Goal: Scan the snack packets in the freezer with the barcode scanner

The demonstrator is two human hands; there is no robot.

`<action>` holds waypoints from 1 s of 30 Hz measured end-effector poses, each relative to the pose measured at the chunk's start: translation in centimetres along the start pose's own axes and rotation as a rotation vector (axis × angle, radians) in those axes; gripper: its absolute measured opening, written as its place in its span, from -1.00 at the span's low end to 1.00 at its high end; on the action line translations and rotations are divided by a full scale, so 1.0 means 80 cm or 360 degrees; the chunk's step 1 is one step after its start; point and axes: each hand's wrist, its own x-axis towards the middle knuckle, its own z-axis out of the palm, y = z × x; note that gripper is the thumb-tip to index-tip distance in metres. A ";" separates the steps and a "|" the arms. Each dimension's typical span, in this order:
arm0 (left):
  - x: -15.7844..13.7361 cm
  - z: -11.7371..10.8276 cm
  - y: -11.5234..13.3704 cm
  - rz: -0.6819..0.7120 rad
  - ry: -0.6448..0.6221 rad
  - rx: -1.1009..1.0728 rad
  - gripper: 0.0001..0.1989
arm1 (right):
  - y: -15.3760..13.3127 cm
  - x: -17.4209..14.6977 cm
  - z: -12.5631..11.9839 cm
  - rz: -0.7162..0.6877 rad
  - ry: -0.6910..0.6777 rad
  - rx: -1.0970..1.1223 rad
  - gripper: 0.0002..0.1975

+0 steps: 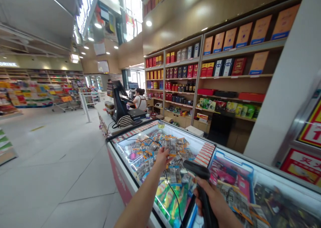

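Observation:
My left hand [162, 157] is closed on the edge of a small clear packet [171, 145] with dark contents, raised over the glass-topped chest. Wrapped round the handle of a black barcode scanner [197, 169], my right hand [212, 196] keeps it to the right of the packet, its head turned toward the left. Many similar packets [182, 156] with orange and blue edges lie in a heap below both hands. A thin black cable [173, 190] runs across the chest beneath my left wrist. Green and yellow bags [173, 196] show at the chest's near end.
The chest's red-and-white side [119, 179] faces the aisle. A second compartment with a blue basket [234, 157] adjoins on the right. Beyond stand a checkout monitor [119, 101], a striped pouch [125, 121] and a seated person [140, 101]. Shelves of boxes [182, 71] line the wall.

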 end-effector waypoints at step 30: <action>0.049 0.041 -0.021 -0.0099 -0.0038 -0.0111 -0.84 | -0.006 0.025 -0.005 0.0056 0.0085 0.0098 -0.70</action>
